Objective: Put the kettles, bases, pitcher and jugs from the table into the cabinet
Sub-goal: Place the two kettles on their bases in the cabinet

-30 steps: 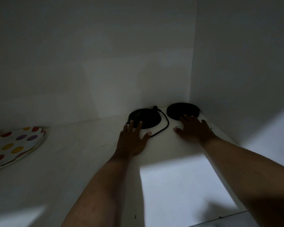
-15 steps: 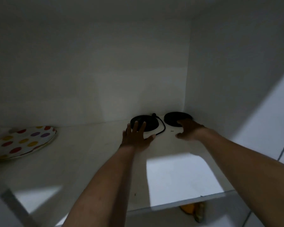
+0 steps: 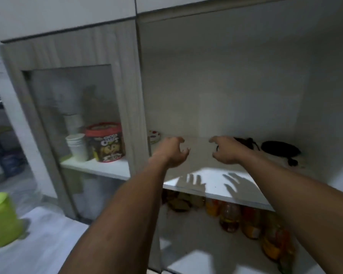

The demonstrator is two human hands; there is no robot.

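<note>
Now both hands (image 3: 172, 153) (image 3: 226, 151) have withdrawn, empty, from the bases (image 3: 279, 148).

The round flat kettle base (image 3: 279, 148) at the back right of the white cabinet shelf (image 3: 210, 180) is black, as are its cord and plug (image 3: 292, 162). A second black round base (image 3: 244, 142) lies left of it, partly behind a hand. A white plate with red and dark dots (image 3: 154, 136) sits at the shelf's left end. Behind the grey wood-grain glazed door (image 3: 115, 80) stand white paper cups (image 3: 76, 144) and a red-lidded snack tub with dark, yellow and white print (image 3: 105, 143). Orange and yellow bottles (image 3: 246, 220) fill the lower shelf. A lime-green plastic jug (image 3: 2, 218) stands at the far left.
</note>
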